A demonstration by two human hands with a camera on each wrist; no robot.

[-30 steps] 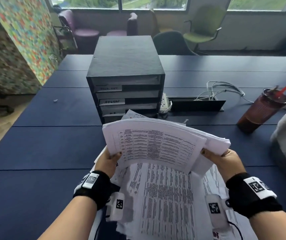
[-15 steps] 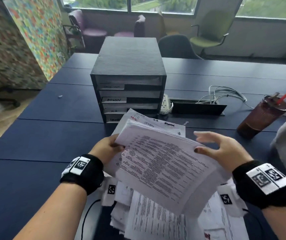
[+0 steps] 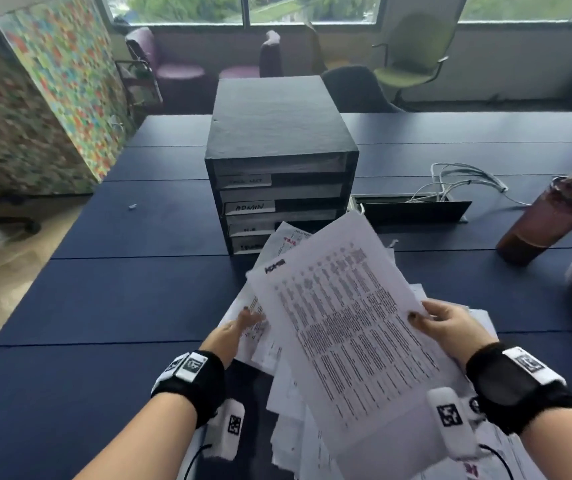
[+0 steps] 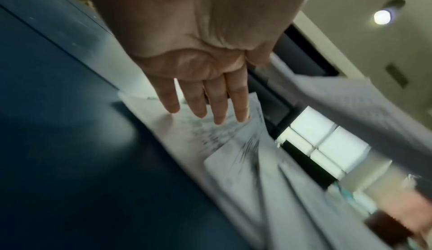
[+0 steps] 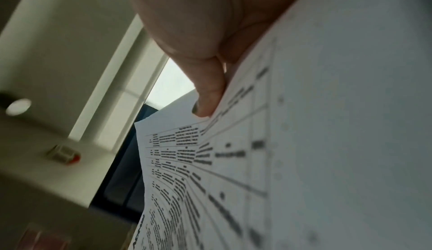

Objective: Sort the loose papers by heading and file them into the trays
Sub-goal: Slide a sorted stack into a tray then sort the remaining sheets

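"ADMIN" reads handwritten on the second tray label (image 3: pixel 249 206), frame centre. The held sheet (image 3: pixel 340 323) has a blurred heading, apparently "ADMIN". Other labels and body print are illegible.

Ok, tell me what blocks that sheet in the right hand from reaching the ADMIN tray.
Nothing visible. The right hand pinches the sheet above the paper pile, and the ADMIN tray slot faces it openly across bare table. The left hand rests on the pile, off that path.
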